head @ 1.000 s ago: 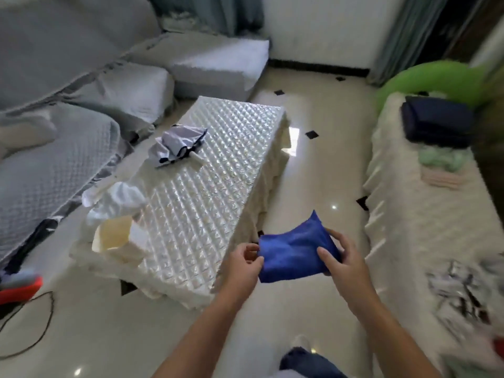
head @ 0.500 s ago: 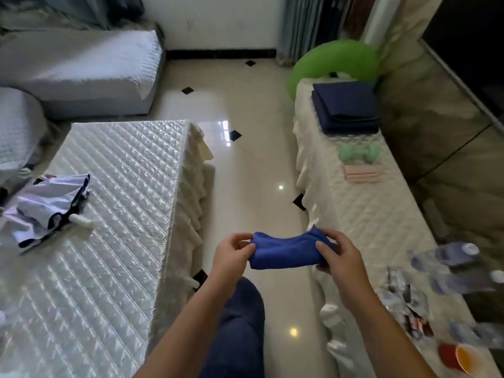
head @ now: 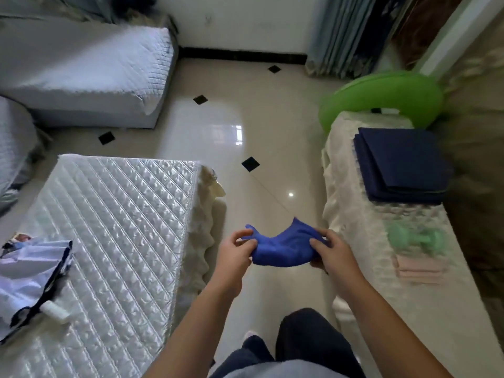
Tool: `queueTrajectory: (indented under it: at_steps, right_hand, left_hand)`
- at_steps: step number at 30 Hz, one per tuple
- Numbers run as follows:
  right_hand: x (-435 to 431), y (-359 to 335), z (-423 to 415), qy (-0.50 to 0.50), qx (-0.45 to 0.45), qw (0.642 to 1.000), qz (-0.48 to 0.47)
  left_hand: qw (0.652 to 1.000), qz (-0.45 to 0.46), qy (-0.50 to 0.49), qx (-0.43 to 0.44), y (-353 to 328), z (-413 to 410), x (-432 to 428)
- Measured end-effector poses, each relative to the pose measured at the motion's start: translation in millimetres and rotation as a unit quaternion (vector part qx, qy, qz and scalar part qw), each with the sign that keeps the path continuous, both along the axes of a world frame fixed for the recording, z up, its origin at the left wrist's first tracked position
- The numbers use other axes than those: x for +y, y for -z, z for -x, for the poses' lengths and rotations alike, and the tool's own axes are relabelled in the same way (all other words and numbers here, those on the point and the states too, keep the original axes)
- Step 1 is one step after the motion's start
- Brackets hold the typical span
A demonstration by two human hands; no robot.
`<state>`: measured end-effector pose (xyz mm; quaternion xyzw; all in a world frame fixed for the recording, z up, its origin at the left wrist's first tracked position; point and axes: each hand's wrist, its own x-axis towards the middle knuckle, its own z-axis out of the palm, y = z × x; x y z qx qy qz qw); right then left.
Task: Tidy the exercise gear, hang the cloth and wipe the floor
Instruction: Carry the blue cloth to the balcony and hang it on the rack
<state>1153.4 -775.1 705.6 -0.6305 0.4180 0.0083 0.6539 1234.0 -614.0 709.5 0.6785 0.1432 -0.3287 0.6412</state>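
I hold a small blue cloth (head: 282, 248) in front of me above the glossy tiled floor (head: 240, 137). My left hand (head: 236, 251) pinches its left end and my right hand (head: 331, 251) grips its right end, so the cloth sags between them. On the covered bench (head: 354, 241) to my right lie a folded dark blue mat (head: 401, 165), a green dumbbell (head: 417, 238) and a folded pink item (head: 421, 270). A green ring-shaped item (head: 381, 95) leans behind the bench's far end.
A low table with a quilted silver cover (head: 114, 230) stands at my left, with a white and navy garment (head: 30, 271) and a small white bottle (head: 56, 312) on it. Grey covered sofas (head: 90, 69) line the back left. Curtains (head: 343, 34) hang at the back right.
The view has swung right and forward, from the table toward the bench. My hands keep hold of the blue cloth, which has gone from spread to bunched and sagging.
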Motion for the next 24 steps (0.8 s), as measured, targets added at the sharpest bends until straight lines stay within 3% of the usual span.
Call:
queueTrajectory:
  at_steps: [10, 16, 24]
  right_hand:
    - [-165.7, 4.2, -260.4, 0.072, -0.034, 0.994, -0.077]
    - [-221.8, -20.1, -453.7, 0.016, -0.075, 0.995, -0.066]
    - [-222.2, -8.3, -700.9, -0.089, -0.083, 0.991, -0.048]
  left_hand:
    - [1.0, -0.024, 0.018, -0.008, -1.3, -266.9, -159.8]
    - [0.997, -0.021, -0.055, -0.057, -34.8, -426.9, -205.2]
    - [0.988, -0.034, -0.147, -0.006, -8.0, -648.0, -204.3]
